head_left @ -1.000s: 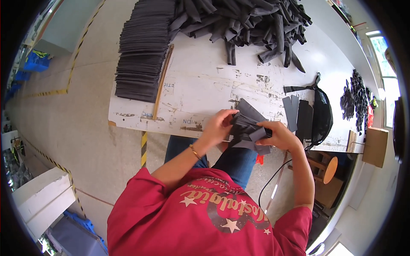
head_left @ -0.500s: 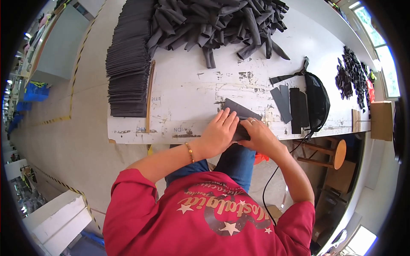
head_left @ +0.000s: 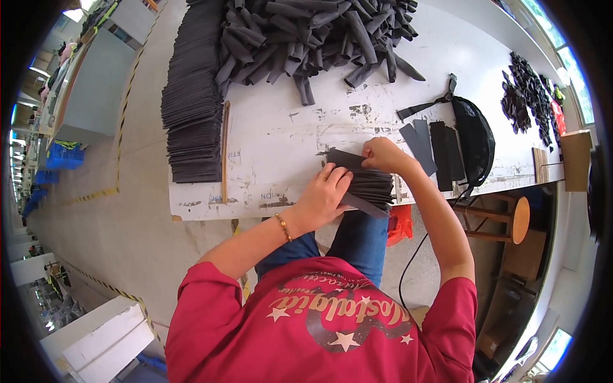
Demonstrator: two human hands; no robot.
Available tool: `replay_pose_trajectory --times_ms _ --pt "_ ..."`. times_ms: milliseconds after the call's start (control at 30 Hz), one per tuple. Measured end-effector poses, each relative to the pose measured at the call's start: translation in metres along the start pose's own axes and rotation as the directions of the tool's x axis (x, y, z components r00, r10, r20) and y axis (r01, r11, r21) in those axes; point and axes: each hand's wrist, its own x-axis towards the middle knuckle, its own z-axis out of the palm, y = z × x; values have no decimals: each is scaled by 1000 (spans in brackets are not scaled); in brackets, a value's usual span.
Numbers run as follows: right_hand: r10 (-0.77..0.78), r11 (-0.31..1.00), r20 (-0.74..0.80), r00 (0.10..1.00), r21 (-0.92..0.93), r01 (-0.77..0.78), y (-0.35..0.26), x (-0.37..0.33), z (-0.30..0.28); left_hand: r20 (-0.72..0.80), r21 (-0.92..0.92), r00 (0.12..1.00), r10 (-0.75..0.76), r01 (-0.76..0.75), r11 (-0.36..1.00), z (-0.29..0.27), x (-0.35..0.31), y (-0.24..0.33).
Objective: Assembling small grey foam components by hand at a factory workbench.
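A small stack of black fabric strips (head_left: 373, 184) lies at the table's front edge, its layered ends fanned toward the right. My left hand (head_left: 324, 199) is closed round the stack's left part, fingers on top. At the far side of the stack, my right hand (head_left: 386, 155) is curled, thumb and fingers pinching the edge of a flat black strip (head_left: 346, 158). The pinched edge itself is partly hidden by the fingers. One strip (head_left: 365, 205) juts out from the near side of the stack.
A long row of stacked black pieces (head_left: 195, 121) runs along the table's left, beside a wooden stick (head_left: 225, 153). Loose black fabric tubes (head_left: 306, 48) are heaped at the back. Right of the stack lie flat strips (head_left: 420, 147) and a black mesh bag (head_left: 474, 143). A wooden stool (head_left: 518, 219) stands below.
My right hand has lifted off the stack's near right side and moved to its far edge, uncovering the layered strips. My left hand stays on the stack, slightly lower.
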Motion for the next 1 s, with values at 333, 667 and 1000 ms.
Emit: replay_pose_trajectory --times_ms 333,667,1000 --pt "-165 865 -267 949 423 269 -62 -99 -61 -19 -14 999 30 -30 999 10 -6 -10" --pt "-321 947 -439 839 -145 286 -66 -129 42 63 -98 993 99 -93 991 -10 3 -24" --pt "-325 937 -504 800 -290 197 -63 -126 62 581 82 812 -58 12 997 -18 57 -6"
